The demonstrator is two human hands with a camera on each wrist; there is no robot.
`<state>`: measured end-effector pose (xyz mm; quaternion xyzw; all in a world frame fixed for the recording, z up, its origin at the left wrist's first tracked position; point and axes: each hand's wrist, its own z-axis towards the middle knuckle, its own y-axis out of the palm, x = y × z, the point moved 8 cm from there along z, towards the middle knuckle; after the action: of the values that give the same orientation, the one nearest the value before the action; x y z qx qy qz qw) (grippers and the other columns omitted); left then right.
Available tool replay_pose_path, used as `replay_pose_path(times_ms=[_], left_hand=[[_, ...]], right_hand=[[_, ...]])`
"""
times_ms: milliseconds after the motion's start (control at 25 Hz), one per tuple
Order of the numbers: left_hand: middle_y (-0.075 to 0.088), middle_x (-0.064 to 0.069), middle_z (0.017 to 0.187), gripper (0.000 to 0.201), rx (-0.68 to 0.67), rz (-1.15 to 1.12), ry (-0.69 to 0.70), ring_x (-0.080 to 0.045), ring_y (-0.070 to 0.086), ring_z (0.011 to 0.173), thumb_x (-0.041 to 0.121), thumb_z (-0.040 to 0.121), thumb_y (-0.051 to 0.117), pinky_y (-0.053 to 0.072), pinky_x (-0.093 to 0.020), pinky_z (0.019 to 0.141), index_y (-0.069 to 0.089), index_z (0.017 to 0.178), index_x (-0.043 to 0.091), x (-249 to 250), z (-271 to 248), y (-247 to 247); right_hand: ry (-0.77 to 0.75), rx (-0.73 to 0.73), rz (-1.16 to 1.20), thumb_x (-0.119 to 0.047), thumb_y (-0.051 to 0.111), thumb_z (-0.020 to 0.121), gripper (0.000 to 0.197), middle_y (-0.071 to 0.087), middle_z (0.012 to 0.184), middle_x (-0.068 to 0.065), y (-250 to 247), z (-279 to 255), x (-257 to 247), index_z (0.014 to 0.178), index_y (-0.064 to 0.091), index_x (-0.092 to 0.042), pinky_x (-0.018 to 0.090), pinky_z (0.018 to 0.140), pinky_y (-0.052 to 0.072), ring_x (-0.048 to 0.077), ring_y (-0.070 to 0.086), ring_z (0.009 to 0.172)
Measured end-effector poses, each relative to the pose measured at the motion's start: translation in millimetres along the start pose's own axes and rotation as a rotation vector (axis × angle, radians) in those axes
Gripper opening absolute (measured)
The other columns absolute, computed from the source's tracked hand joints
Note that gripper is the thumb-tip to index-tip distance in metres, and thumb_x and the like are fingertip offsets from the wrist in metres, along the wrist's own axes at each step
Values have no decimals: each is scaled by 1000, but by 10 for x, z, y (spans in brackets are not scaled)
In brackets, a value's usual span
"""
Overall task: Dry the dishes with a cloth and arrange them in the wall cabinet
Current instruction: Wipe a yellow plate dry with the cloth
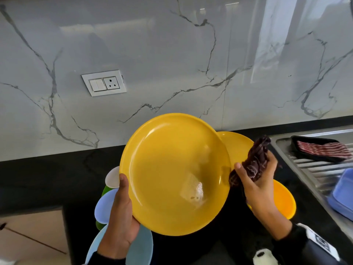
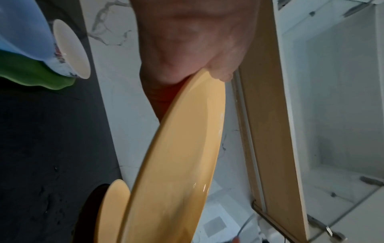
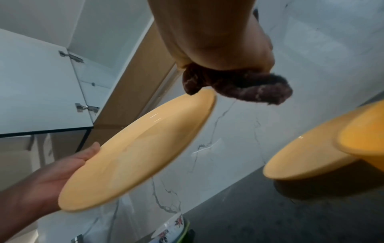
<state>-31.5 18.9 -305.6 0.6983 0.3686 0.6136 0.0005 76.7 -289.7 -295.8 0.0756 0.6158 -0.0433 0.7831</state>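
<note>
Overhead, from the head view: marble backsplash (image 1: 172, 60) with a switch-and-socket plate (image 1: 104, 83), black countertop (image 1: 47, 178), steel sink drainboard (image 1: 313, 169) at the right edge carrying a black tray (image 1: 298, 139) with a striped cloth (image 1: 322, 150) and a blue container (image 1: 342, 194). None of that sink side visible from the wrists. Only from the wrist views: open white wall cabinet (image 3: 41, 92) with hinges, tan underside, up above the counter.

Big yellow plate (image 1: 175, 173) up in the air over the countertop, tilted, face toward the head camera. Left hand (image 1: 120, 217) clamped on its lower left rim, thumb on the face, fingers behind, forearm rising from below. Edge-on in the left wrist view.

More yellow dishes (image 1: 284, 199) behind and right of it on the counter; blue, green and white dishes (image 1: 107, 203) stacked at the left, a floral bowl (image 2: 70, 49) among them.

Right hand (image 1: 257, 180) just beside the plate's right rim, fingers curled tight round a bunched dark brown cloth (image 1: 256, 159), cloth brushing the rim.
</note>
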Motion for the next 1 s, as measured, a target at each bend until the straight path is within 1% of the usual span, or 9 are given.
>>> replay_pose_path(times_ms=[160, 240, 360, 480, 600, 680, 840, 920, 1000], left_hand=[[71, 0, 115, 56, 3, 22, 41, -24, 67, 103, 72, 70, 51, 51, -43, 82, 60, 112, 36, -114, -66, 136], [68, -2, 123, 82, -16, 48, 47, -27, 66, 109, 84, 53, 67, 50, -50, 92, 59, 119, 36, -200, -89, 185], [67, -1, 125, 102, -70, 29, 90, -28, 65, 113, 84, 42, 74, 51, -56, 94, 55, 129, 34, -199, -114, 216], [67, -3, 126, 104, -93, -28, 118, -28, 65, 113, 82, 44, 75, 54, -50, 90, 54, 131, 30, -138, -103, 219], [57, -16, 137, 95, -138, -86, 148, -37, 54, 126, 73, 68, 68, 38, -62, 105, 50, 139, 13, -98, -111, 241], [54, -24, 137, 94, -127, -116, 127, -43, 52, 126, 73, 73, 65, 31, -63, 109, 50, 139, 6, -110, -94, 206], [51, -24, 140, 103, -136, -91, 77, -47, 51, 125, 76, 66, 68, 34, -65, 107, 45, 143, 12, -193, -66, 184], [54, -18, 140, 105, -111, -92, 94, -42, 52, 126, 76, 62, 72, 36, -61, 107, 43, 144, 17, -198, -53, 153], [57, -13, 138, 104, -100, -96, 103, -37, 54, 126, 76, 59, 74, 36, -58, 107, 45, 143, 22, -179, -31, 137]], right_hand=[[-325, -17, -521, -72, 62, 65, 95, 39, 141, 14, 521, 94, -460, 141, 22, -33, 50, 99, 30, 32, 31, 125], [-285, -168, -784, -75, 57, 70, 91, 27, 149, 11, 931, 127, -435, 144, 17, -42, 49, 99, 24, 31, 22, 127], [-248, -372, -862, -81, 51, 69, 99, 12, 153, 2, 1283, 86, -327, 150, 11, -41, 51, 105, 20, 27, 14, 131], [-563, -547, -825, -71, 62, 67, 97, 12, 152, -5, 1492, -222, -426, 147, 13, -44, 57, 99, 31, 25, 18, 126], [-897, -811, -889, -80, 61, 65, 100, 14, 156, -2, 1564, -800, -269, 148, 20, -44, 53, 97, 32, 35, 25, 131], [-1048, -992, -963, -82, 56, 69, 95, 14, 158, -2, 1499, -1130, -38, 148, 22, -42, 50, 99, 29, 34, 25, 136], [-1225, -1140, -975, -54, 60, 83, 72, 20, 157, -7, 1214, -1176, 230, 146, 28, -41, 49, 105, 28, 27, 23, 138], [-1258, -1195, -993, -32, 63, 80, 70, 25, 155, -8, 1083, -1048, 314, 142, 33, -42, 47, 106, 23, 25, 25, 137], [-1270, -1223, -1044, -24, 72, 73, 76, 29, 153, -8, 970, -865, 358, 139, 39, -42, 46, 108, 22, 25, 29, 136]])
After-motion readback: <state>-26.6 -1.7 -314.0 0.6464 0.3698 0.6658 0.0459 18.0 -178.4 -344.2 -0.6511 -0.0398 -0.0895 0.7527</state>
